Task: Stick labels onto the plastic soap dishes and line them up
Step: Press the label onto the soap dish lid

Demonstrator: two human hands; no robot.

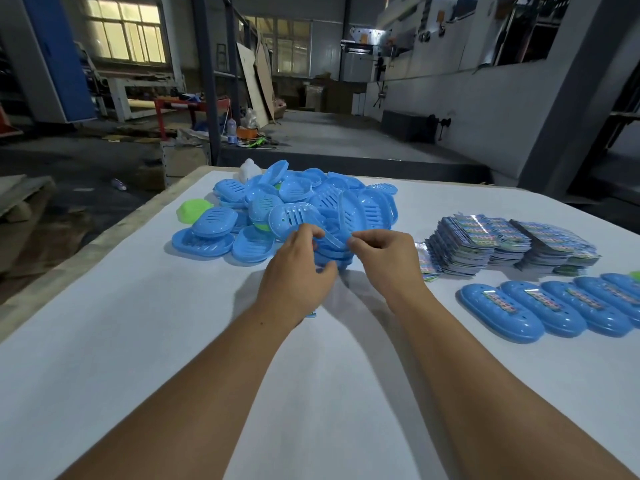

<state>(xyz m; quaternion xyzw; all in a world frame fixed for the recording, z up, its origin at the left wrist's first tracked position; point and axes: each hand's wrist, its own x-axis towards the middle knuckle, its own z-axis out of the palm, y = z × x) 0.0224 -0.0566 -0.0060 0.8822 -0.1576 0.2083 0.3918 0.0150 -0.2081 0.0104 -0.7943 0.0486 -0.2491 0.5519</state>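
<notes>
A heap of blue plastic soap dishes [304, 202] lies at the far middle of the white table [138, 341]. At the heap's near edge, my left hand [298, 271] and my right hand [384, 258] both grip one blue soap dish [330, 242], fingers curled round its two ends. Stacks of colourful labels [502, 242] sit to the right of the heap. A row of labelled blue dishes [554, 308] lies lined up at the right, each with a label strip on top.
A green dish [194, 209] lies left of the heap and a white object [250, 169] behind it. A small label scrap [311, 314] peeks out under my left wrist. Beyond the table's far edge is a factory floor with machinery and cardboard.
</notes>
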